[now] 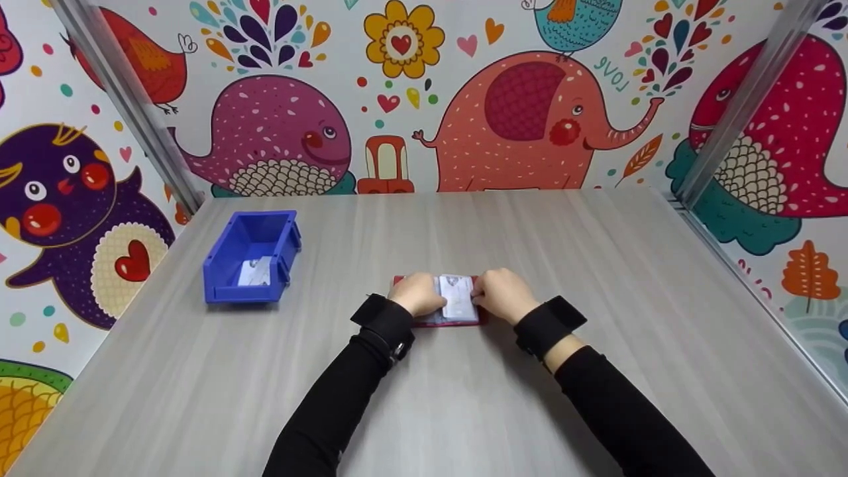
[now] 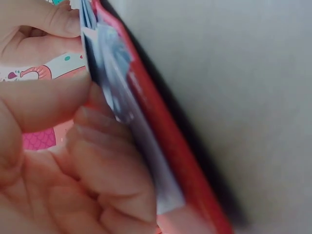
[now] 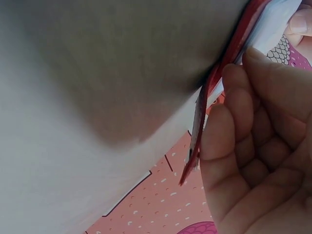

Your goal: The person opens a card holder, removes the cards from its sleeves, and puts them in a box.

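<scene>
A red card holder (image 1: 457, 324) lies spread on the table between the hands, its clear plastic sleeves showing in the left wrist view. One pale printed card (image 1: 456, 297) shows on its right half in the head view. The left hand (image 1: 417, 293) covers the holder's left half and pinches its sleeves, thumb toward the middle. At the right edge, the right hand (image 1: 505, 295) pinches the holder's pages with thumb and index finger, its other fingers curled. In the right wrist view the red cover (image 3: 236, 41) runs beside those fingertips.
A blue plastic bin (image 1: 242, 293) stands on the table at the left, with a printed card (image 1: 255, 271) inside. Walls with cartoon animals border the wood-grain table (image 1: 563, 232) at the back and sides. Black straps wrap both wrists.
</scene>
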Tool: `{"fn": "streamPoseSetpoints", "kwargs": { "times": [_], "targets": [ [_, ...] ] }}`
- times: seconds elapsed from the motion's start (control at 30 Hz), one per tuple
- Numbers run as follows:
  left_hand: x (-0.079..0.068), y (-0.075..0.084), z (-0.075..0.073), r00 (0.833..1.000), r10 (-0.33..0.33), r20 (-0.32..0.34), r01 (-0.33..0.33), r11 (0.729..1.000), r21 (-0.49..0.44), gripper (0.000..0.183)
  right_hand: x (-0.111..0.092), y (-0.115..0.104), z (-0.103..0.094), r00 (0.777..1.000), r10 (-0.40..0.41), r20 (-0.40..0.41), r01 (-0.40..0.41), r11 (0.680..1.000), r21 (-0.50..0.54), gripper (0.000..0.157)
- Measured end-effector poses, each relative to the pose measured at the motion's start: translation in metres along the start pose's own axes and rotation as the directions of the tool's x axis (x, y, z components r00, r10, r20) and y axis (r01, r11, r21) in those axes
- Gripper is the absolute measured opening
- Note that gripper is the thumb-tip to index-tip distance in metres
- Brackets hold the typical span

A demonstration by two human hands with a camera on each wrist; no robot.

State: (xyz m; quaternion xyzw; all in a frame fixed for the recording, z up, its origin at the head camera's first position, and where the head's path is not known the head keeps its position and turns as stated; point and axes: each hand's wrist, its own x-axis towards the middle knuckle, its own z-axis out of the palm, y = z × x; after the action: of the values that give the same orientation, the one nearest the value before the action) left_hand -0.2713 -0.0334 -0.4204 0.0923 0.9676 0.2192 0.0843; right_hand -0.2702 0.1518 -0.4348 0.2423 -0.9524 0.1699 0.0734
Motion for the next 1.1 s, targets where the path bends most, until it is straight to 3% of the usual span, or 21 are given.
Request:
{"fn": "streamPoseSetpoints", "kwargs": {
  "times": [0.53,0.77,1.1],
  "targets": [
    [-0.001,-0.010,-0.007,0.998,-0.041,0.055,0.046,0.993,-0.107,0.018,-0.002,-0.001,0.000,1.000,-0.019,-0.008,0.019,1.000,-0.016,0.004],
    [0.000,-0.021,-0.011,0.991,-0.067,0.115,0.091,0.971,-0.220,0.021,-0.002,-0.001,0.000,1.000,-0.028,-0.011,0.028,0.999,-0.016,0.004],
    [-0.003,-0.037,-0.024,0.991,-0.067,0.114,0.102,0.936,-0.336,0.022,-0.002,-0.001,-0.001,1.000,-0.021,-0.015,0.021,1.000,-0.016,0.007]
  ]
}}
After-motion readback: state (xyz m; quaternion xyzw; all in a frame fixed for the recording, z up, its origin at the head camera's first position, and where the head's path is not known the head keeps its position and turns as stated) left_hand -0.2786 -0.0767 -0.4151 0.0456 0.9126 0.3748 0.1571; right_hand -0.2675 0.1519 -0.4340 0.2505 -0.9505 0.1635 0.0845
